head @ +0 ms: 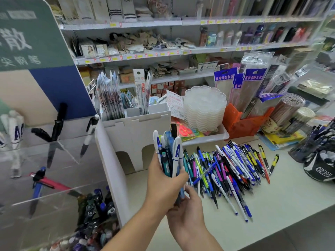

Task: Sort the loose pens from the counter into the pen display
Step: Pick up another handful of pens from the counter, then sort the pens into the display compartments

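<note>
My left hand [163,187] grips an upright bundle of pens [169,156], white, blue and teal, just left of the loose pile. My right hand [186,212] sits below it, fingers curled round the bundle's lower ends. A large heap of loose pens [228,169] in blue, white, black, yellow and pink lies on the pale counter [281,200]. The clear tiered pen display [54,192] stands at the left. It holds a few black, white and blue pens on its upper steps and many dark pens [96,211] in a lower bin.
A white cardboard organiser [137,127] with packaged pens stands behind the hands. Stacked clear trays [204,107], an orange holder [243,124] and round pen tubs [290,116] line the back. A dark pen cup [319,156] is at the right edge. Stocked shelves fill the background.
</note>
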